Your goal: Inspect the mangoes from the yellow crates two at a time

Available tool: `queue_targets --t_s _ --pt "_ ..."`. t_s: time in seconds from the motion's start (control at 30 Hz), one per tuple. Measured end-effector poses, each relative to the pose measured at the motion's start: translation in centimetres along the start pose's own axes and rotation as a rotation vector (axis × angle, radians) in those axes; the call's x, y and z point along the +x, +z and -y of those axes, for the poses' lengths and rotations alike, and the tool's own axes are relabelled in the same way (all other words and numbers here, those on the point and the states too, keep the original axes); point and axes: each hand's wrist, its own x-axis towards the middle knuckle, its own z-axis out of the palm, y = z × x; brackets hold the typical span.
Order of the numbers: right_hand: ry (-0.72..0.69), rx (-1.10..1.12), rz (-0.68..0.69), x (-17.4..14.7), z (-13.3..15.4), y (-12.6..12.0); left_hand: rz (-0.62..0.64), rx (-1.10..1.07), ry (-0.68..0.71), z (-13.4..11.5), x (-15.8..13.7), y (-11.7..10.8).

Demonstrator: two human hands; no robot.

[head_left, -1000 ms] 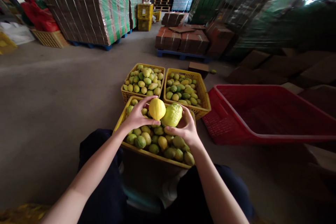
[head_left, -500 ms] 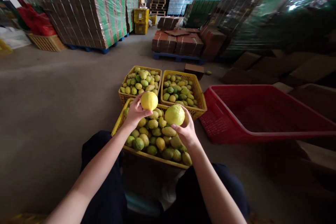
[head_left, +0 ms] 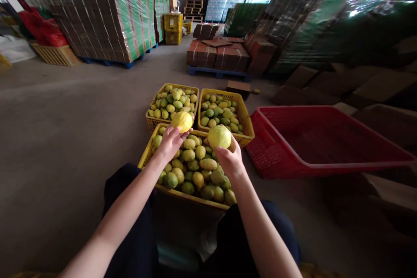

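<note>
My left hand [head_left: 171,141] is closed around a bright yellow lemon [head_left: 182,121], holding it above the far left part of the nearest crate. In my right hand [head_left: 230,156] is a paler, greenish-yellow lemon [head_left: 220,137], gripped from below and the right side. Beneath both hands stands the near yellow crate [head_left: 192,200], full of yellow and green lemons [head_left: 208,164]. Behind it are a back left yellow crate [head_left: 153,122], heaped with lemons, and a back right yellow crate [head_left: 246,117], also holding lemons.
A large red plastic bin [head_left: 312,167] sits to the right of the crates. Farther off are flattened cartons on a blue pallet [head_left: 215,72], a small cardboard box [head_left: 238,88] and a tall wrapped carton stack [head_left: 130,21]. My knees flank the near crate.
My left hand has turned, tilting the yellow lemon and shifting it slightly up and left. The lemon in my right hand has rotated and risen a little. The view has shifted slightly.
</note>
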Motion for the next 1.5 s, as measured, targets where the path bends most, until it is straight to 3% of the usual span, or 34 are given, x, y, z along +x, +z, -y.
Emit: queue_targets --t_s 0.1,0.23,0.33,0.5,0.7,0.83,1.1,1.37,1.5 --pt "0.066 0.039 0.011 0.0 -0.1 0.2 0.052 -0.02 -0.064 -0.5 -0.3 0.2" --pt "0.15 0.168 -0.035 0.3 -0.5 0.7 0.017 -0.075 -0.125 -0.9 -0.6 0.2" --pt "0.231 0.31 -0.092 0.7 -0.9 0.6 -0.075 -0.154 -0.166 -0.7 -0.3 0.0" --pt "0.393 0.386 -0.076 0.8 -0.8 0.3 -0.285 -0.199 -0.23 -0.6 0.3 -0.1" --pt "0.421 0.396 -0.136 0.6 -0.4 1.3 -0.242 -0.348 -0.336 -0.8 0.6 0.1" --pt "0.406 0.397 -0.268 0.9 -0.7 1.7 -0.297 -0.399 -0.312 -0.5 1.0 -0.2" --pt "0.524 0.463 -0.343 1.2 -1.1 2.8 -0.362 -0.52 -0.357 0.1 1.1 -0.6" --pt "0.552 0.5 -0.258 1.5 -1.7 3.9 -0.357 -0.438 -0.383 -0.3 1.0 -0.6" --pt "0.509 0.412 -0.179 1.6 -2.1 3.7 -0.337 -0.426 -0.374 0.1 0.9 -0.6"
